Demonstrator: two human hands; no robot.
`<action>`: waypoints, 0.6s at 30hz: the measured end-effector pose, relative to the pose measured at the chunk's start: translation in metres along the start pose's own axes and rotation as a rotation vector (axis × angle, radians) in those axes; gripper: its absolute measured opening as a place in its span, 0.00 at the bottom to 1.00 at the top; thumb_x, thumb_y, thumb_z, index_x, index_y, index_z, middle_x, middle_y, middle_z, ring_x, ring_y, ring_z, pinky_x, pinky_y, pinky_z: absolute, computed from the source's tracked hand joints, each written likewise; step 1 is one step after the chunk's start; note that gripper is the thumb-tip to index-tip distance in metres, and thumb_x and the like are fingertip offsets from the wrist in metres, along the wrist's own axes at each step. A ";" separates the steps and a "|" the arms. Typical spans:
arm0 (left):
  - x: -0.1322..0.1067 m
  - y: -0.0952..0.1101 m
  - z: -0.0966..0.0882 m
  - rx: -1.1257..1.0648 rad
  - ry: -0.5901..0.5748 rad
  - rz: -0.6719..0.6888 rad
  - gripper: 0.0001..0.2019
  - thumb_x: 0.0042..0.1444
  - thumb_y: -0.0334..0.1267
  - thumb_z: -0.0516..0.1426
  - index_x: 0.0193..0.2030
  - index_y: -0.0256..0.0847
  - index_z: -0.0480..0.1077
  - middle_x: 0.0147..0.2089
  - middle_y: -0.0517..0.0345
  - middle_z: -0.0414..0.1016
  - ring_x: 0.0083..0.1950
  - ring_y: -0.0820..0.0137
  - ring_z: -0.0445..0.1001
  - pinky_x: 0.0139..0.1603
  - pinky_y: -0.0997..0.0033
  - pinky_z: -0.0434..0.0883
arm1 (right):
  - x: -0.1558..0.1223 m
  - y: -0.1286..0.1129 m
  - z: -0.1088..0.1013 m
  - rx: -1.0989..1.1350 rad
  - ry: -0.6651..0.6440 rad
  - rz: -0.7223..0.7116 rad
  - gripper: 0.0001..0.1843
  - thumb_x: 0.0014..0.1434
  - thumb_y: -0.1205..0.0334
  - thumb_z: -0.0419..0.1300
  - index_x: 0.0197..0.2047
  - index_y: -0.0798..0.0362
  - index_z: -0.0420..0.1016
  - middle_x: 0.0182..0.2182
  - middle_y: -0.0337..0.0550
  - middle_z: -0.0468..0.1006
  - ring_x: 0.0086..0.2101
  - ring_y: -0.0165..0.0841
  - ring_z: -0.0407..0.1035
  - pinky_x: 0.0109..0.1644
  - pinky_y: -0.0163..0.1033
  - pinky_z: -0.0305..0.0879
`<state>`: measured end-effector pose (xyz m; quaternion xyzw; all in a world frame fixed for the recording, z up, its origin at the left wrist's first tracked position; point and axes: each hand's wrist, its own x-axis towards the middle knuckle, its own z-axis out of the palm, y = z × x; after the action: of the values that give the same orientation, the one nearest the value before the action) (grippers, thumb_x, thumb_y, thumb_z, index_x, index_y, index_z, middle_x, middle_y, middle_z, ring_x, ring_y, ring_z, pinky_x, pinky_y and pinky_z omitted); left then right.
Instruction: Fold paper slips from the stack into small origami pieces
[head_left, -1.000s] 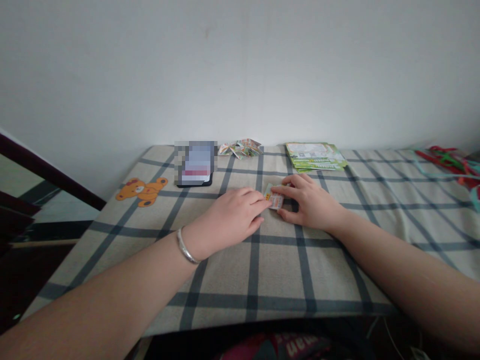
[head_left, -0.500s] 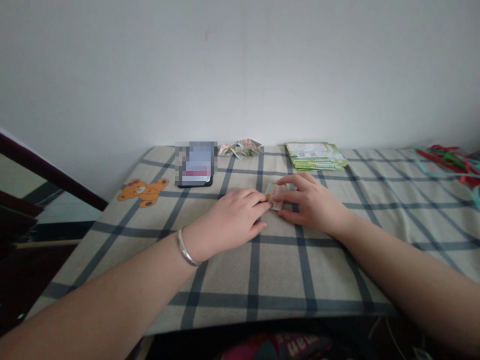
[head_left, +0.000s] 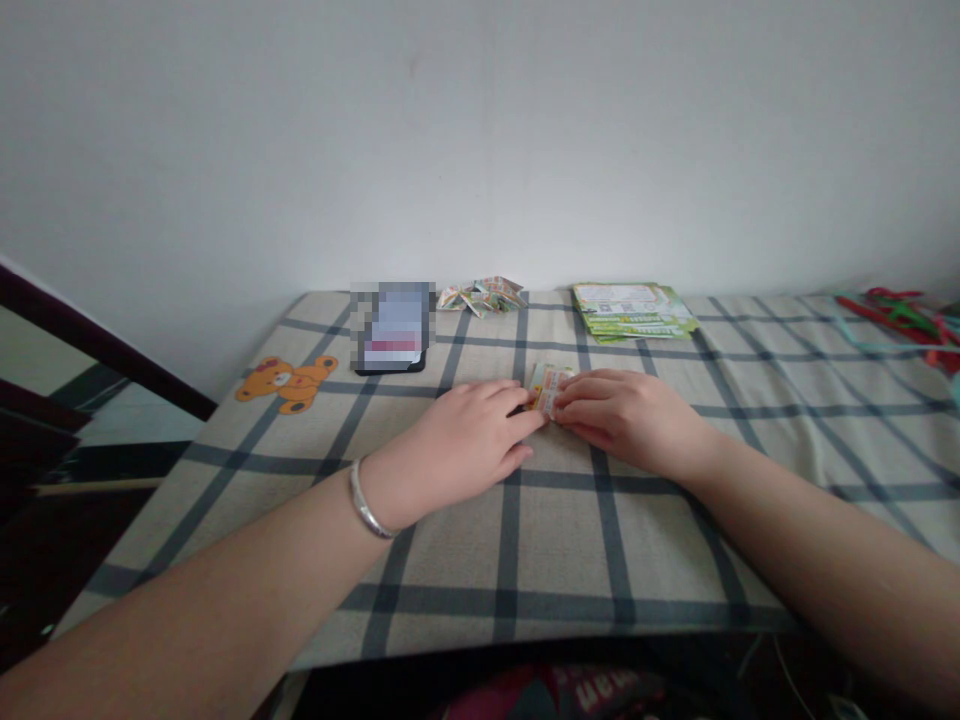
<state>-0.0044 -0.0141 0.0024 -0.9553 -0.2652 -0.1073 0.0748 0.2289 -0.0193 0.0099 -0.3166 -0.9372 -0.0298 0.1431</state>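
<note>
A small piece of folded printed paper (head_left: 551, 388), pale with orange, yellow and green print, lies on the checked cloth between my hands. My left hand (head_left: 480, 440), with a silver bangle at the wrist, rests palm down. Its fingers are stretched out onto the paper's left edge, and the thumb sits apart, off the paper. From the right, my right hand (head_left: 630, 420) bends over the paper with its fingers close together, gripping its right side. These fingers hide part of the paper.
Behind my hands are a phone (head_left: 394, 330) with a blurred screen, several folded paper pieces (head_left: 484, 297) and a stack of green printed sheets (head_left: 637, 312). A bear picture (head_left: 286, 384) lies left. Colourful strips (head_left: 900, 315) are far right. A wall (head_left: 480, 140) borders the back.
My right hand's spread fingers have drawn together and lowered on the paper's right side. My left fingers have shifted slightly right; the other things stay put.
</note>
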 end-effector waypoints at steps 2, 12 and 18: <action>0.000 0.001 0.000 -0.001 0.003 -0.006 0.16 0.60 0.39 0.56 0.55 0.41 0.68 0.56 0.48 0.70 0.57 0.59 0.68 0.58 0.54 0.67 | -0.001 -0.001 -0.002 -0.009 -0.016 -0.013 0.13 0.66 0.64 0.53 0.41 0.52 0.79 0.43 0.46 0.80 0.44 0.37 0.73 0.48 0.43 0.69; 0.000 0.000 0.001 0.015 0.003 -0.013 0.16 0.61 0.40 0.56 0.55 0.41 0.68 0.56 0.48 0.70 0.57 0.58 0.68 0.58 0.54 0.67 | -0.001 -0.005 -0.004 -0.036 -0.014 -0.001 0.12 0.62 0.66 0.55 0.39 0.51 0.80 0.43 0.43 0.81 0.46 0.37 0.73 0.50 0.43 0.70; 0.001 0.000 -0.001 0.001 -0.007 -0.011 0.16 0.61 0.40 0.56 0.55 0.41 0.68 0.56 0.50 0.70 0.58 0.59 0.67 0.59 0.54 0.66 | -0.002 -0.009 -0.003 -0.030 -0.013 0.047 0.13 0.64 0.64 0.53 0.39 0.50 0.80 0.44 0.39 0.81 0.50 0.35 0.73 0.51 0.41 0.70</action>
<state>-0.0041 -0.0139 0.0036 -0.9542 -0.2708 -0.1041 0.0735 0.2260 -0.0283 0.0129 -0.3410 -0.9298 -0.0385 0.1328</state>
